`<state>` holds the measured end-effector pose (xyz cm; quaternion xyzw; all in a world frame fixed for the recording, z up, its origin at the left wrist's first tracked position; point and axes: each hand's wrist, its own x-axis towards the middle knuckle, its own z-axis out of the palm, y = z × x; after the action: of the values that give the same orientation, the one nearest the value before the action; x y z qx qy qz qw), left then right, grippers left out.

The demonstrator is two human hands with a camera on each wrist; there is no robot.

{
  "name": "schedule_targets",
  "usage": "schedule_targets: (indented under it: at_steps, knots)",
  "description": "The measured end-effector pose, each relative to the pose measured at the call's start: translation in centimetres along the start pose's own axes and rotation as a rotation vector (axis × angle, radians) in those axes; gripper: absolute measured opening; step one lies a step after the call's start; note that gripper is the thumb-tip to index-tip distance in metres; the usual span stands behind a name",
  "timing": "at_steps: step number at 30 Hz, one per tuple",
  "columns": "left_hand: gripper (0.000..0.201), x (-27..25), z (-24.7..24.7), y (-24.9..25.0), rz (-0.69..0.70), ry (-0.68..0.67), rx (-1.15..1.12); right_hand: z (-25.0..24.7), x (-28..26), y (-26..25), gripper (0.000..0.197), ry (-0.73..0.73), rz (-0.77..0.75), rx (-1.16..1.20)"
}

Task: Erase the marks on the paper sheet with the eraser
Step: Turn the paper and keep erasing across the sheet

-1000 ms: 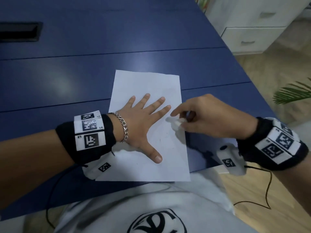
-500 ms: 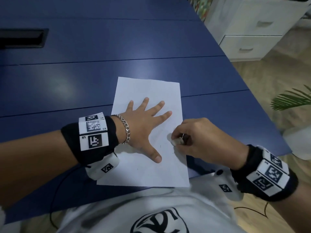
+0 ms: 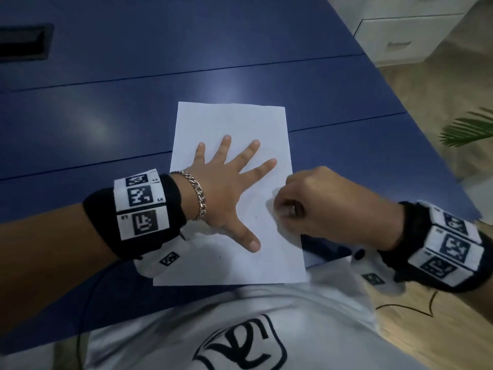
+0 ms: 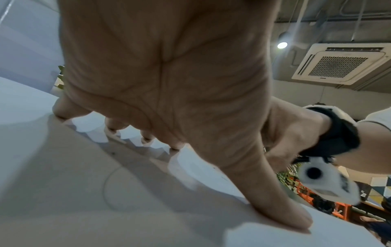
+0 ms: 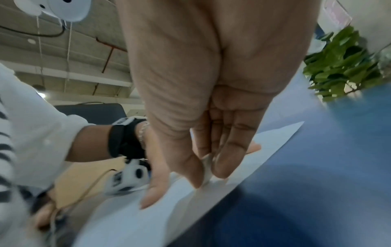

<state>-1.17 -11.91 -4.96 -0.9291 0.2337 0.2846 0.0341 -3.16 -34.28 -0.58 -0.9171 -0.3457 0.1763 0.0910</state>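
At the bottom of the head view lies the person's white shirt (image 3: 240, 329), its dark emblem cut off by the lower edge. Just above it, the paper sheet (image 3: 234, 265) lies flat on the blue surface (image 3: 106, 116), its near edge close to the surface's edge. In the middle of the frame the left hand (image 3: 226, 193) rests palm down on the sheet with fingers and thumb spread wide, a chain bracelet (image 3: 198, 196) at the wrist. To its right, the right hand (image 3: 320, 206) is curled, pinching the white eraser (image 5: 206, 168) between thumb and fingers, its tip touching the sheet near the right edge. A tiny dark mark (image 3: 256, 217) sits between the two hands. Farther off, at the upper right, stands a white drawer unit (image 3: 400, 36); green plant leaves (image 3: 469, 129) show at the right edge.
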Motion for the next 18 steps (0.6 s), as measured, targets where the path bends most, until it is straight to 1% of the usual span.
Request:
schedule_targets:
  at_steps: [2,4,5,7,9,10,12,14,15,18]
  knots:
    - [0.158,0.0,0.1,-0.1,0.004,0.001,-0.001,-0.9,0.9,1.4,0.009,0.092,0.059,-0.040]
    - [0.158,0.0,0.1,-0.1,0.003,0.000,-0.002,-1.0,1.0,1.6,0.008,0.125,0.089,-0.040]
    - [0.158,0.0,0.1,-0.1,0.002,-0.002,-0.001,-0.6,0.8,1.0,0.009,0.108,0.073,-0.034]
    - [0.158,0.0,0.0,0.1,-0.003,-0.007,0.002,0.5,-0.1,-0.9,0.014,0.025,0.002,-0.006]
    - [0.158,-0.1,0.0,0.2,-0.004,-0.010,0.009,0.4,-0.4,-1.1,0.020,-0.033,-0.005,-0.009]
    - [0.158,0.0,-0.1,0.1,-0.003,-0.011,0.012,-0.1,0.1,-0.4,0.018,-0.011,0.021,-0.024]
    - [0.158,0.0,-0.1,0.0,-0.002,-0.013,0.014,-1.1,1.1,1.3,0.012,0.086,0.083,-0.024]
    - [0.158,0.1,-0.1,0.0,-0.002,-0.017,0.019,-1.1,1.3,1.5,0.012,0.123,0.108,-0.007]
    - [0.158,0.2,-0.1,0.0,-0.004,-0.020,0.023,-0.6,1.1,0.9,0.013,0.110,0.093,-0.016]
    - [0.158,0.1,-0.2,0.2,-0.014,-0.030,0.023,0.6,-0.1,-1.4,0.015,0.008,0.004,0.001]
